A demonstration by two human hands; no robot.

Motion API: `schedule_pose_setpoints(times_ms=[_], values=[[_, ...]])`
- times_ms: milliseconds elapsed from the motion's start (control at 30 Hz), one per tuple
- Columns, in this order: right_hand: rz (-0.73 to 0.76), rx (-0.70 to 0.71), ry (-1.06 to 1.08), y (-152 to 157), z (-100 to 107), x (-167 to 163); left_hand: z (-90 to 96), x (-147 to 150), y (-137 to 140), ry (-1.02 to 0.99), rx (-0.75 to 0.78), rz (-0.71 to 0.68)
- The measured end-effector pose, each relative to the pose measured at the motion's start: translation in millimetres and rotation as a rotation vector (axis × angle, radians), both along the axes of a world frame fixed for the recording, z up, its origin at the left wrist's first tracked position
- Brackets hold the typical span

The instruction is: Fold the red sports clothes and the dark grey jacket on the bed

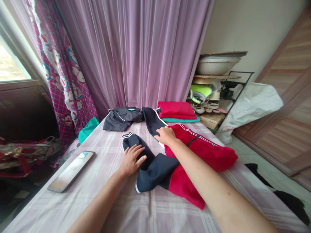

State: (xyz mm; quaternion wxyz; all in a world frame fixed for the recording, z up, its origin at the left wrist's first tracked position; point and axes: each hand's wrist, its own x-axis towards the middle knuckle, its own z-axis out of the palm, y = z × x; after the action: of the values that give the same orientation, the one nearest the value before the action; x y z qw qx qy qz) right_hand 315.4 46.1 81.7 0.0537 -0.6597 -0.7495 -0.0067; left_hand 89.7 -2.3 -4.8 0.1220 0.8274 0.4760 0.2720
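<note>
A red and navy track jacket (209,157) with white trim lies spread and rumpled across the cloth-covered surface. My left hand (132,160) rests on its navy sleeve (137,142), just below the white-striped cuff, with fingers apart. Farther right, my right hand (167,135) is closed on the jacket where red meets navy; the fabric under its fingers is partly hidden. Beyond it, another navy part (152,121) with a white edge stretches toward the back.
Behind lie a dark grey garment (121,119) and a folded red stack (177,110) on a teal piece (194,119). A phone (73,171) lies at left. Teal cloth (87,130) hangs by the left edge. A shoe rack (234,97) and white sack (252,103) stand at right.
</note>
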Motion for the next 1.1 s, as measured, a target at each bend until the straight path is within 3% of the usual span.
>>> schedule_pose_setpoints(times_ms=[100,200,333,367,400,467,533,633,733,867,967,1100], values=[[-0.029,-0.14,-0.067,19,-9,-15,-8.4,-3,-5,0.061,-0.101,-0.043],[-0.066,-0.187,-0.035,40,-6,-16,-11.6,-1,-7,0.016,-0.155,-0.094],[-0.072,-0.088,0.095,79,34,-19,-12.6,0,-6,-0.298,-0.213,-0.03],[-0.071,-0.026,0.168,90,48,-23,-12.3,-2,-5,-0.387,-0.215,0.026],[-0.071,0.094,0.374,101,63,-28,-11.5,-3,-5,-0.461,-0.201,0.096],[0.052,0.268,0.803,122,91,-43,-9.2,-8,-4,-0.561,-0.114,0.24],[0.266,0.294,1.086,135,110,-59,-6.3,-14,-4,-0.617,0.0,0.343],[0.452,0.201,1.089,138,118,-72,-3.2,-21,-7,-0.625,0.069,0.369],[0.322,0.127,0.786,123,104,-64,-2.4,-23,-10,-0.568,0.026,0.326],[0.088,-0.045,0.306,87,65,-21,-4.0,-22,-8,-0.51,-0.009,0.293],[-0.041,-0.07,0.22,56,32,26,-8.6,-23,1,-0.484,0.066,0.334],[-0.452,-0.119,0.098,18,-12,83,-18.8,-31,14,-0.473,0.101,0.477]])
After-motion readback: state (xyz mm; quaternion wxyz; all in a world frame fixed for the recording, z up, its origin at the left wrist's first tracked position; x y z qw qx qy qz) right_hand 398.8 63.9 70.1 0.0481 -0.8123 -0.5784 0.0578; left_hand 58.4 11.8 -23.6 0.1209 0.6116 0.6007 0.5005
